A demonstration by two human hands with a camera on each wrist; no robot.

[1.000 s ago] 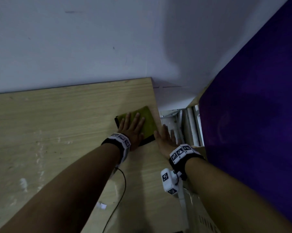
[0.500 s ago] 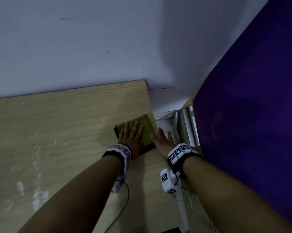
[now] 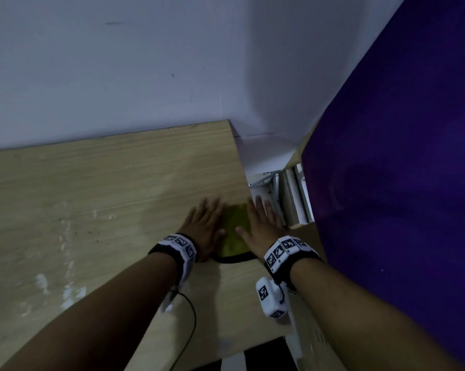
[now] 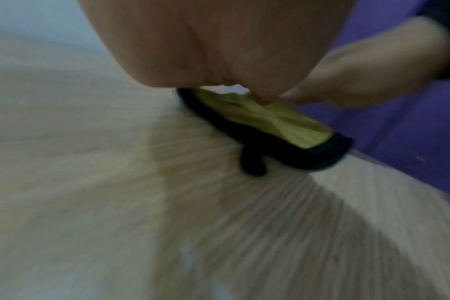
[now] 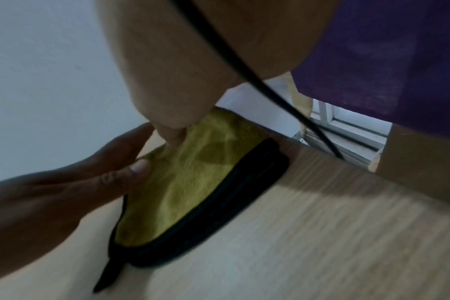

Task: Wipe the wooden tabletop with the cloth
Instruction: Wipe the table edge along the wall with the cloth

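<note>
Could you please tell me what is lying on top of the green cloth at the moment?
Both hands lie flat on the green cloth: left hand on its left side, right hand on its right. The cloth beneath the palms is hidden.

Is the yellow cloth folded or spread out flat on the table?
Folded. The cloth lies as a compact pad, its black edging stacked in layers along one side, under the left hand and right hand.
</note>
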